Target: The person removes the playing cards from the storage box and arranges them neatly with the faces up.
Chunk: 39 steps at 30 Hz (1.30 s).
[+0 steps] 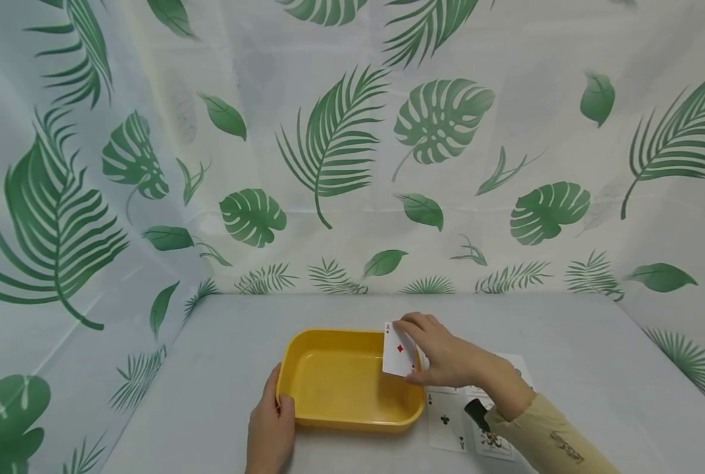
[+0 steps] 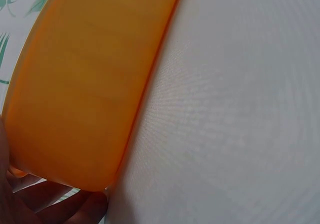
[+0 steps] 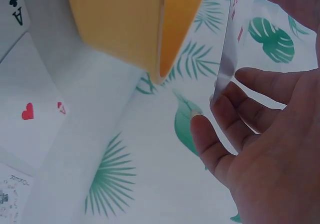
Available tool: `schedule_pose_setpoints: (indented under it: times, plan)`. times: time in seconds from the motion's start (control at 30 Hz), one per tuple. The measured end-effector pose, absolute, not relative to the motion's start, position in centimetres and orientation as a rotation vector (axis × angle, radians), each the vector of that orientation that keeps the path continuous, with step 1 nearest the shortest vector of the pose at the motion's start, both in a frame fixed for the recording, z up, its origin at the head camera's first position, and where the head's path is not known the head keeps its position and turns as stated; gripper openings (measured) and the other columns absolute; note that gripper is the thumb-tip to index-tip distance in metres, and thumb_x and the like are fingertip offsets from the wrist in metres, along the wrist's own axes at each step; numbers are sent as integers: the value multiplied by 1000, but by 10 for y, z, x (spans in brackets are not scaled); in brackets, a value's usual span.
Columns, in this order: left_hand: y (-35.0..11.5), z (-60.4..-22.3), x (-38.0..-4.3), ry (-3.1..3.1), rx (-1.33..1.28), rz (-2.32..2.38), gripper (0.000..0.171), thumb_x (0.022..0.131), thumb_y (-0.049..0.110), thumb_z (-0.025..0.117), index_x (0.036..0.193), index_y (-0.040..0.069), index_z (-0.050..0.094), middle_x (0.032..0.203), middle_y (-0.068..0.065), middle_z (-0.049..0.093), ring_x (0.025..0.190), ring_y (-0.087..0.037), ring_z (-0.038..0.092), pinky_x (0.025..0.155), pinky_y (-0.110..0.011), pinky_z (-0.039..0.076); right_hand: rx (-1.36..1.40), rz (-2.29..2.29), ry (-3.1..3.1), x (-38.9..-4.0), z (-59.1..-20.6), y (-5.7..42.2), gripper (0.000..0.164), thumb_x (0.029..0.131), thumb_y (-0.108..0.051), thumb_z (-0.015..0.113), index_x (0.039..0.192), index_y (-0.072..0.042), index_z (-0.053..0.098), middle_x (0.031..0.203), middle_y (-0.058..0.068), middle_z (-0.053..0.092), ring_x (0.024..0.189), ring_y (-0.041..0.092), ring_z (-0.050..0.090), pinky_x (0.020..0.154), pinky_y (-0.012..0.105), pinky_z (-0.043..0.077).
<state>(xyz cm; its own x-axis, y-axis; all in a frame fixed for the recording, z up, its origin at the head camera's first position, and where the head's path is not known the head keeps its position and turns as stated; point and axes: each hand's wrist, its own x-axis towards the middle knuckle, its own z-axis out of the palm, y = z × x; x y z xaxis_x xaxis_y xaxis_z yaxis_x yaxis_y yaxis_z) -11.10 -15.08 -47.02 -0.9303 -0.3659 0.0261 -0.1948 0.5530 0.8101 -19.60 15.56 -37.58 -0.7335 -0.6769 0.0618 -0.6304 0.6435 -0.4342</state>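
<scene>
A yellow plastic tray (image 1: 340,385) sits on the table, its inside bare. My left hand (image 1: 271,421) grips its left end, thumb at the rim and fingers around the outside; the left wrist view shows these fingers (image 2: 60,204) at the tray's corner. Over the tray's right end, my right hand (image 1: 441,352) holds an ace of diamonds (image 1: 396,355) by its edges, face toward the head camera. In the right wrist view, the card (image 3: 229,48) appears nearly edge-on between thumb and fingers, beside the tray wall.
Right of the tray lie an ace of clubs (image 1: 445,421), a joker (image 1: 494,446) and an ace of hearts (image 3: 30,129), partly under my right forearm. A black piece (image 1: 476,415) shows at the right wrist. Leaf-patterned sheets (image 1: 352,145) hang behind the table.
</scene>
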Motion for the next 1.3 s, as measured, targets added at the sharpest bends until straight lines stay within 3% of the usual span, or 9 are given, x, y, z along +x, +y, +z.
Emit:
schedule_pose_setpoints:
  times: [1.3]
  plan:
    - [-150, -469, -110, -2595, 471, -1309, 57, 97, 10, 41, 154, 5, 41, 142, -18, 56, 89, -21, 55, 95, -49, 50, -1001, -682, 2763, -189, -383, 164, 85, 81, -29, 83, 150, -3, 41, 149, 14, 38, 133, 34, 38, 105, 56, 42]
